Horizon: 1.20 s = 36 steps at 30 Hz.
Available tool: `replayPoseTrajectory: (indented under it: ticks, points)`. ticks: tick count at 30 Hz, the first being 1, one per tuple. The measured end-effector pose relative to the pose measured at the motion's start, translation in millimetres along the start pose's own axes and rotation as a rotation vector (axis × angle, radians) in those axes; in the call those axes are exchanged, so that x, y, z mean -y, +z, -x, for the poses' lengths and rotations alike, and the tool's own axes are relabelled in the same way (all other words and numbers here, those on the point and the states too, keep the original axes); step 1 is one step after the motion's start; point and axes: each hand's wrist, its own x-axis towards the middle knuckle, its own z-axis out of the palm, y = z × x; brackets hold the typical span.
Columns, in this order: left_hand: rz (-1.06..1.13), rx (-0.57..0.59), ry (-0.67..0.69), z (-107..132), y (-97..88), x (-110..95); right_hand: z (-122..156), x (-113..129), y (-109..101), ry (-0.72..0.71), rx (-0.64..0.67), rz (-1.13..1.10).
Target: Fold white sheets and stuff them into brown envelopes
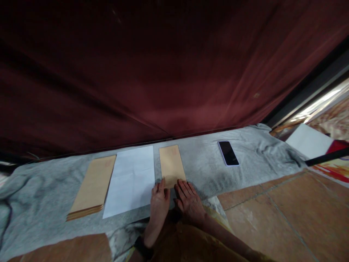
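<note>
Brown paper meets the fingertips of both hands: a single slim envelope (171,163) lies flat, its near end at the fingers and the rest of it stretching away beyond them, with a small reddish print (174,152) near the far end. The left hand (159,200) has its index finger extended to the near left corner, the thumb close beside; whether those two pinch the paper, I cannot tell. The right hand (189,200) lies palm down, fingers stretched out and nearly side by side, their tips on the near right corner, the thumb held apart from them. Just to the left of the left fingers is a white sheet of paper (132,182) with faint creases, and farther left, along its edge, a neat stack of brown envelopes (94,183). Well to the right of the right fingers, and beyond them, rests a smartphone (229,153) with a dark screen and pale lilac edge. All of these lie on a soft grey cloth (201,149). Beyond the fingers hangs a dark red curtain (174,72); nearer and to their right are brownish floor tiles (259,211). A black wristband (143,248) circles the left wrist.
</note>
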Motion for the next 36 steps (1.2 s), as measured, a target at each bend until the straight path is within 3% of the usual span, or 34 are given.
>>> replayPoseTrajectory:
  ticks: [8,13,21,26,28,31,36]
  points:
    - [0.157,0.068,-0.303,-21,-4.7,-10,-2,1,0,0.003,-0.001,0.000]
    - [0.459,0.139,-0.463,-33,-15.3,-11,-2,2,-3,-0.020,0.018,0.019]
    - [0.953,0.216,-0.527,-35,-26.5,-30,-17,-1,0,0.021,-0.006,-0.005]
    - [1.028,0.203,-0.489,-35,-35.5,-59,-31,2,1,0.201,-0.012,-0.034]
    - [1.039,0.203,-0.443,-35,-39.2,-66,-36,0,-5,0.298,-0.061,-0.216]
    - [1.028,0.166,-0.440,-34,-40.1,-65,-45,-8,-20,0.549,-0.171,-0.690]
    - [1.130,0.185,-0.671,-23,-23.4,-44,-52,-15,-33,0.913,-0.283,-1.531]
